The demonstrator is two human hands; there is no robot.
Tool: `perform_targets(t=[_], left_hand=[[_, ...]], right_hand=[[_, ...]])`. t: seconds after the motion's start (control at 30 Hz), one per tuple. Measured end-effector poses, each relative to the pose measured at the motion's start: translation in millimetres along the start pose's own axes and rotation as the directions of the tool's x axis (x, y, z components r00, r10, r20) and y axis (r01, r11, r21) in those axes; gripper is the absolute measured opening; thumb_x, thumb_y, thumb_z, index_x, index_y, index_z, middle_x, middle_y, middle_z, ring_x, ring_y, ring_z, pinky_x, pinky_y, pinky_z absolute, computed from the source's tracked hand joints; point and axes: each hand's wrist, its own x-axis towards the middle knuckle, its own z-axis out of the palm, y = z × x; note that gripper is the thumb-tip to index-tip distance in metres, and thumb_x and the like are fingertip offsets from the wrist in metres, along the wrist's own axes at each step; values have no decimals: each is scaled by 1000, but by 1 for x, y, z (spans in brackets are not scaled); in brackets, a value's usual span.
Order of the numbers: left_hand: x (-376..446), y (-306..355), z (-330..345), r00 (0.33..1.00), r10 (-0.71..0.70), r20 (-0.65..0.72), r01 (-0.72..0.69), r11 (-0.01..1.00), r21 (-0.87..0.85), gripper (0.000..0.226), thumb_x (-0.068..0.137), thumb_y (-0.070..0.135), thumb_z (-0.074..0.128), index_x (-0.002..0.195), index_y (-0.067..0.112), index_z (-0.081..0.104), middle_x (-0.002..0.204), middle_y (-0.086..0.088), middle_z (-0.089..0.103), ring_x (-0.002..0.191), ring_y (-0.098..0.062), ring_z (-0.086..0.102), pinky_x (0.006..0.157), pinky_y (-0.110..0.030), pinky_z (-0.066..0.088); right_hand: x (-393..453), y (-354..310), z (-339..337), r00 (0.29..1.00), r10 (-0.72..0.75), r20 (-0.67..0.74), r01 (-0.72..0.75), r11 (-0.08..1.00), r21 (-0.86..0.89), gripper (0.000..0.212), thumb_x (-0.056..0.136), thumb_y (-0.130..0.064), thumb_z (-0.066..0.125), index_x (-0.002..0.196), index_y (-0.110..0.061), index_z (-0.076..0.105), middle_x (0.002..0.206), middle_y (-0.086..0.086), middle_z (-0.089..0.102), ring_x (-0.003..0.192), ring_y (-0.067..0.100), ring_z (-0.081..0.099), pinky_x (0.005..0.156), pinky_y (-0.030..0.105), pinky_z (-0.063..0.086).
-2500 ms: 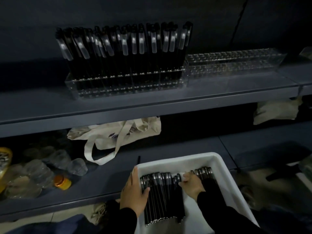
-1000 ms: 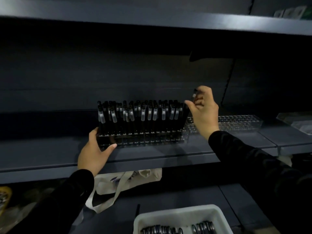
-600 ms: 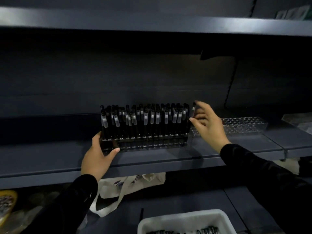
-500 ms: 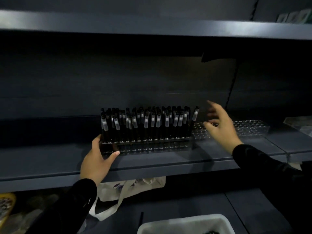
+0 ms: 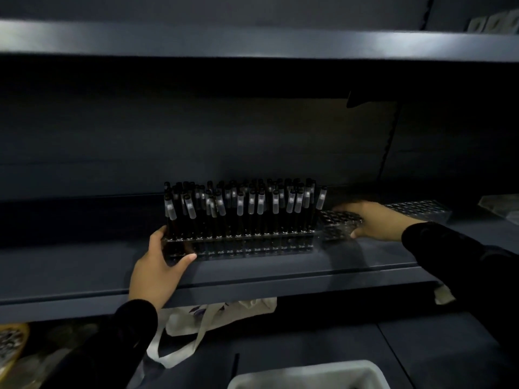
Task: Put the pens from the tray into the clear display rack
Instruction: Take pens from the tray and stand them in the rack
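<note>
A clear display rack [image 5: 252, 247] full of several upright black pens [image 5: 241, 211] with frosted caps stands on the dark middle shelf. My left hand [image 5: 158, 272] grips the rack's left front corner, thumb along its front. A second clear rack [image 5: 415, 209], with no pens in it, lies to the right. My right hand [image 5: 373, 219] rests on this rack's left part, fingers over its top and thumb at its front edge. Only the rim of the white tray [image 5: 306, 373] shows at the bottom edge; its pens are out of view.
The dark shelf board [image 5: 252, 276] carries both racks, and another shelf [image 5: 252, 43] runs above. A cream cloth bag [image 5: 213, 315] hangs on the lower shelf below. An orange-rimmed object [image 5: 11, 341] sits at the far left bottom.
My right hand set a pen into the full rack's right end, let go, then dropped right onto the second rack. My left hand moved from the tray to the rack's corner. The view rose.
</note>
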Motion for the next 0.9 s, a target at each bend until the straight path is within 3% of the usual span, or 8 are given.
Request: perform_targets(t=[0.33, 0.6, 0.7, 0.9], left_hand=[[6, 6, 3, 1000, -28, -9, 28, 999, -17, 78, 82, 30, 73, 145, 18, 29, 127, -8, 61, 113, -28, 58, 89, -32, 46], [18, 7, 11, 1000, -1, -9, 2, 999, 41, 75, 83, 33, 72, 143, 17, 31, 119, -8, 65, 108, -30, 60, 81, -31, 46], [21, 6, 13, 999, 37, 36, -38, 998, 48, 75, 83, 34, 72, 144, 19, 31, 123, -6, 64, 110, -28, 60, 82, -31, 47], [26, 0, 4, 971, 17, 240, 7, 995, -97, 79, 87, 41, 64, 151, 34, 18, 146, -1, 45, 131, -22, 45, 101, -29, 38]], right_hand=[[-43, -7, 1, 997, -58, 48, 62, 994, -86, 75, 87, -20, 68, 145, -42, 27, 143, -5, 41, 124, 15, 45, 106, 29, 38], [-61, -48, 7, 990, -130, 53, 135, 986, -101, 72, 91, -20, 63, 147, -39, 23, 150, -9, 33, 133, 11, 38, 109, 24, 34], [-59, -73, 14, 982, -187, 24, 189, 972, -138, 72, 92, -21, 62, 149, -37, 21, 149, -8, 35, 133, 13, 39, 109, 26, 35], [-43, -136, 38, 953, -300, -51, 277, 925, -259, 69, 95, -25, 57, 151, -30, 16, 146, -1, 38, 132, 21, 38, 108, 39, 37]])
